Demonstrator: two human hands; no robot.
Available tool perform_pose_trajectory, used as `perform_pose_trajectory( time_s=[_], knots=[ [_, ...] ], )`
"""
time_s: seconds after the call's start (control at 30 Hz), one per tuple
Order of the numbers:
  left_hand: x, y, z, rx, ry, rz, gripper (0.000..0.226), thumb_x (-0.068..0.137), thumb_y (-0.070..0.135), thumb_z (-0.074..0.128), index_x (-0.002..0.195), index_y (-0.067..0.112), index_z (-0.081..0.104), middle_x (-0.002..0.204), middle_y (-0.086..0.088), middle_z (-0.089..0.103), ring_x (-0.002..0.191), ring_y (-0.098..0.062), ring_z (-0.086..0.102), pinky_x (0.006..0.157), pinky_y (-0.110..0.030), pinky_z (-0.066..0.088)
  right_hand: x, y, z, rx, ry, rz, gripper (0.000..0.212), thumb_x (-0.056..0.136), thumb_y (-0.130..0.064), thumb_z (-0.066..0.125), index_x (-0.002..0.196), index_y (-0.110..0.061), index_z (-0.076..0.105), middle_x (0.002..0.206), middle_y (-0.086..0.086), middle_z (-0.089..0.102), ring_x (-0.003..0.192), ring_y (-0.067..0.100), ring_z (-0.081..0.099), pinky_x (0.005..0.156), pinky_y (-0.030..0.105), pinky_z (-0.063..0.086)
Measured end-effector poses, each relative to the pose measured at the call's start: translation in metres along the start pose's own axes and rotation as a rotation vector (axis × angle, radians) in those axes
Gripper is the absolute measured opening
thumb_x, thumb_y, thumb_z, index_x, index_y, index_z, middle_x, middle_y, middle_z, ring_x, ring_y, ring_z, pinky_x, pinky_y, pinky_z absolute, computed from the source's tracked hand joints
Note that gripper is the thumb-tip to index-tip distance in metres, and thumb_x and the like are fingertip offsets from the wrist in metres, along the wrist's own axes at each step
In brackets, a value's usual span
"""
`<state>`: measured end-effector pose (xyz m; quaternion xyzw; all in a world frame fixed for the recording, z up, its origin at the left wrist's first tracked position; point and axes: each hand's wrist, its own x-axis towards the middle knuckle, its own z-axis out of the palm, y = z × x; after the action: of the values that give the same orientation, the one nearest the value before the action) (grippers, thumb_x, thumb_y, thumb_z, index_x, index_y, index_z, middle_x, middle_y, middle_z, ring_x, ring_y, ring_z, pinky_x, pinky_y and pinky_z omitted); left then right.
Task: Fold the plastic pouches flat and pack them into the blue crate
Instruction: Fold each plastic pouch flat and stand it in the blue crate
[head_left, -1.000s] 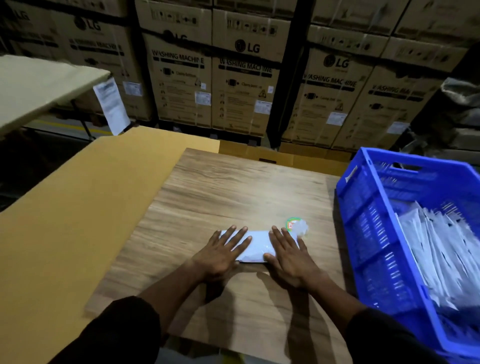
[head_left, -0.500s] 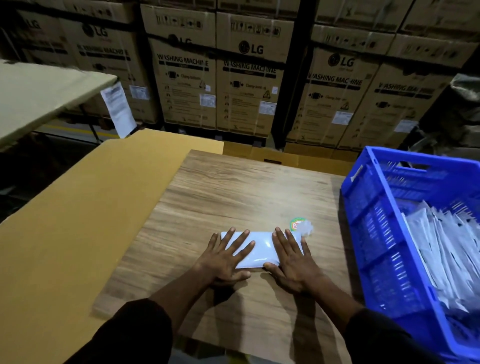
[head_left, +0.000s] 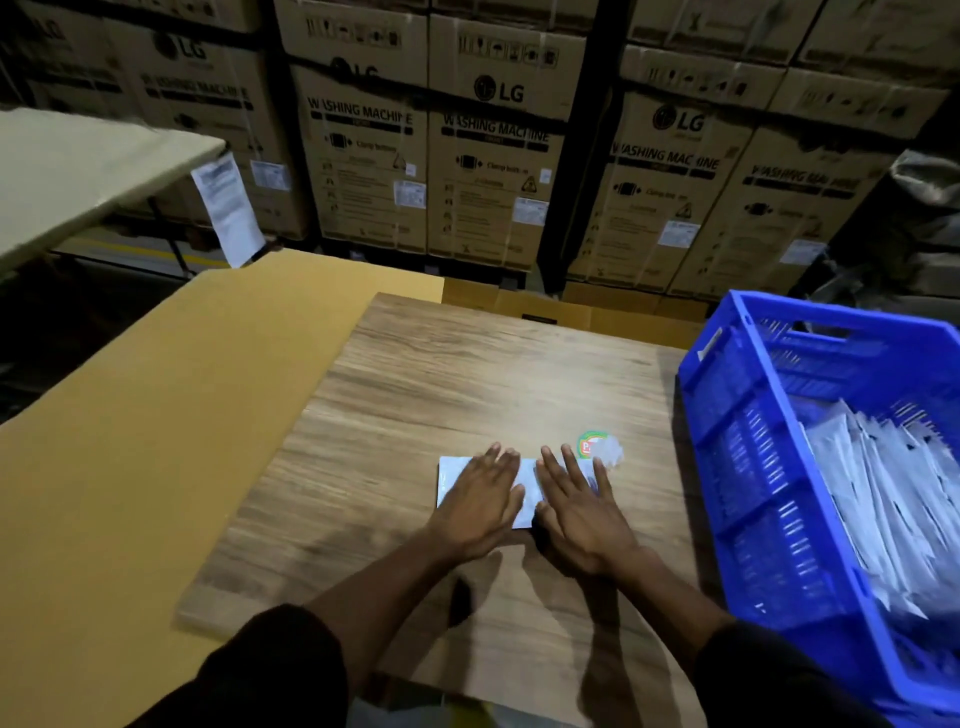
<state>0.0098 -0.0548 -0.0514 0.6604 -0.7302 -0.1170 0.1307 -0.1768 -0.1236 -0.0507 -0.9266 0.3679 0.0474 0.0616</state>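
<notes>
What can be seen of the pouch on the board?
The pouch is a white, glossy plastic rectangle lying flat on the wooden board, long side running left to right. Both hands press it with straight fingers: the left hand covers its left half, the right hand its right half, so only its left end, middle strip and near edge show. A round green-rimmed sticker lies just beyond its right end.

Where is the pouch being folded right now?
The white pouch lies on the wooden board, under the left hand and right hand, left of the blue crate.
</notes>
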Motion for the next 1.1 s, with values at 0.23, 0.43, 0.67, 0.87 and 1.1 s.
perform_pose_trajectory(
  time_s=[0.23,0.43,0.67,0.87,1.1],
  knots=[
    [0.000,0.020,0.042,-0.112,-0.048,-0.078,0.123,0.067,0.081,-0.036,0.162,0.010,-0.003,0.170,0.000,-0.008,0.155,-0.012,-0.015,0.125,-0.034,-0.013,-0.001,0.002,0.017,0.023,-0.002,-0.038,0.077,0.087,-0.047,0.005,0.158,-0.020,-0.008,0.163,-0.007,-0.021,0.150,0.012,-0.023,0.122,0.041,-0.009],
    [-0.007,0.008,0.052,-0.035,0.022,-0.006,0.089,0.100,0.066,-0.007,0.161,0.005,0.016,0.169,-0.006,0.014,0.156,-0.019,0.005,0.123,-0.038,0.004,-0.002,0.001,0.030,0.040,0.082,-0.023,0.071,0.095,-0.039,0.024,0.161,-0.018,0.005,0.167,-0.005,-0.006,0.153,0.014,-0.013,0.121,0.044,-0.001],
    [-0.012,0.000,0.067,0.088,0.127,0.040,0.069,0.109,0.051,0.014,0.158,0.005,0.030,0.168,-0.008,0.022,0.155,-0.021,0.017,0.122,-0.041,0.012,-0.009,-0.001,0.032,0.044,0.126,-0.030,0.067,0.099,-0.037,0.028,0.160,-0.019,0.006,0.168,-0.003,-0.001,0.154,0.017,-0.005,0.121,0.044,0.002],
    [-0.004,-0.009,0.071,0.010,0.235,0.049,0.054,0.112,0.032,0.008,0.162,0.013,0.015,0.169,-0.002,0.016,0.155,-0.017,0.013,0.120,-0.034,0.014,-0.009,-0.004,0.032,0.049,0.107,0.012,0.065,0.102,-0.045,0.019,0.161,-0.019,0.009,0.168,-0.004,-0.002,0.154,0.014,-0.009,0.122,0.045,0.004],
    [0.004,0.015,0.058,-0.106,0.279,-0.122,0.049,0.102,0.030,0.032,0.130,0.011,0.068,0.139,-0.005,0.064,0.131,-0.020,0.058,0.108,-0.037,0.030,-0.013,-0.014,0.029,0.088,0.116,0.048,0.068,0.099,-0.045,0.016,0.160,-0.018,0.010,0.167,-0.004,-0.002,0.154,0.015,-0.008,0.122,0.044,0.001]
  ],
)
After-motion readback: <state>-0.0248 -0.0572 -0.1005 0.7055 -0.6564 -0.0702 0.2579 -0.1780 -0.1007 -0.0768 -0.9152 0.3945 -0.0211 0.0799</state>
